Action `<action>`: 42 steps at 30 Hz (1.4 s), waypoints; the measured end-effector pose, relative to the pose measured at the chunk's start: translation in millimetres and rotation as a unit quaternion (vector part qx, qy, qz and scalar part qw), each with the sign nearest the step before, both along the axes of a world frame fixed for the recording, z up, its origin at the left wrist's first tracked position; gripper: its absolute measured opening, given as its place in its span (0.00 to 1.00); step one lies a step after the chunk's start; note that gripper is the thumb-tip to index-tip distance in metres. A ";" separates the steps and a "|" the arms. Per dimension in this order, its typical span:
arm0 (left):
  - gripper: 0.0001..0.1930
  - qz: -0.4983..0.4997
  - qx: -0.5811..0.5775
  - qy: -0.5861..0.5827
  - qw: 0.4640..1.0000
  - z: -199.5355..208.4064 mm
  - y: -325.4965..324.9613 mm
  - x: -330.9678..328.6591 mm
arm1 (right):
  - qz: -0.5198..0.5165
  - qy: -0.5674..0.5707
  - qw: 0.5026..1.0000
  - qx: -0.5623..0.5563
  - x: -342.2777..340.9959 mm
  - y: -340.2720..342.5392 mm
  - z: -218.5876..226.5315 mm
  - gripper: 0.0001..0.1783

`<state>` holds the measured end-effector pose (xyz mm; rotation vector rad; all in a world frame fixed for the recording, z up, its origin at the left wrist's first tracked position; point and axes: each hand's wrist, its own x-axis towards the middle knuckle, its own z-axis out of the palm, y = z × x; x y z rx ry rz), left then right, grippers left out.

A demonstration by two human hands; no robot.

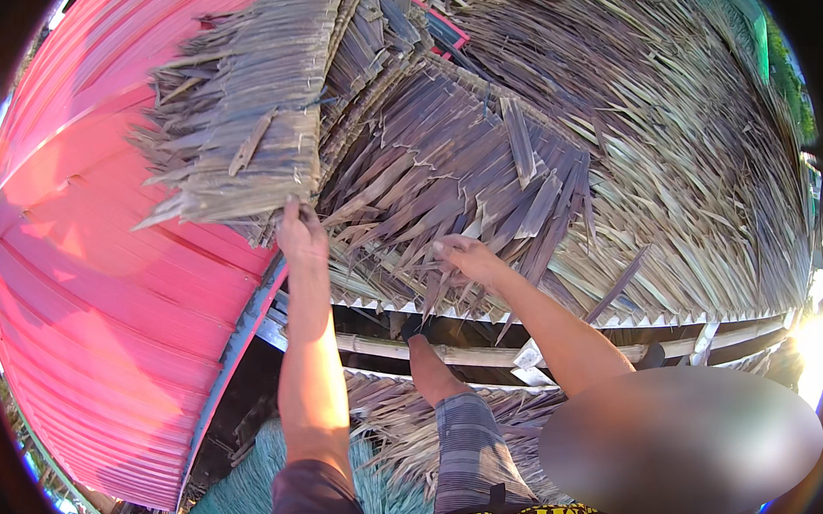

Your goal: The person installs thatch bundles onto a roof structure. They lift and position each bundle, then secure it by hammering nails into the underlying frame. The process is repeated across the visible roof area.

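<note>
A grey-brown thatch panel [255, 107] of dried palm leaves stands out over the red roof at upper left. At its lower end, my left hand [300, 233] is closed on the panel's stitched edge. My right hand [469, 260] is over the ragged leaf tips of another thatch panel [453, 152] on the roof slope. Its fingers look bent and apart, slightly blurred; I cannot tell whether they touch the leaves. Some loose leaf strips [519, 140] lie on that panel.
Red corrugated metal roofing [86, 265] curves down on the left, ending at a blue-grey edge [218, 388]. Older thatch [677, 178] covers the right slope. Below it, a bamboo pole [472, 354] crosses a dark gap near my foot. Green netting [247, 489] shows lower left.
</note>
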<state>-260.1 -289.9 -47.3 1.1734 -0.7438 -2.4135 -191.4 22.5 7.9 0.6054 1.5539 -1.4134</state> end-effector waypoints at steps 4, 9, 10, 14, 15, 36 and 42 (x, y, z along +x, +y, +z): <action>0.13 -0.039 -0.004 0.038 0.998 88.2 95.5 79.8 | -0.074 -0.020 0.990 -0.115 -47.9 -53.2 20.7 0.46; 0.18 -0.181 0.025 -0.050 0.982 151.3 131.7 167.2 | -0.241 -0.110 0.901 -0.345 -53.4 -95.5 38.1 0.39; 0.18 -0.195 0.046 -0.076 0.977 154.5 126.8 178.2 | -0.232 -0.098 0.919 -0.302 -51.4 -99.5 42.6 0.36; 0.20 -0.370 0.031 -0.188 0.909 155.7 50.3 187.4 | -0.202 -0.015 0.961 -0.188 -49.2 -108.4 64.7 0.30; 0.25 -0.322 0.083 -0.138 0.933 153.1 30.4 181.5 | -0.200 0.026 0.966 -0.161 -51.0 -109.1 71.3 0.30; 0.24 -0.530 0.318 0.013 0.786 243.9 395.3 124.4 | -0.261 0.412 0.803 0.344 92.7 236.5 385.1 0.47; 0.26 -0.753 0.356 -0.041 0.552 357.2 632.7 292.9 | -0.394 0.345 0.662 0.537 301.1 396.9 523.2 0.43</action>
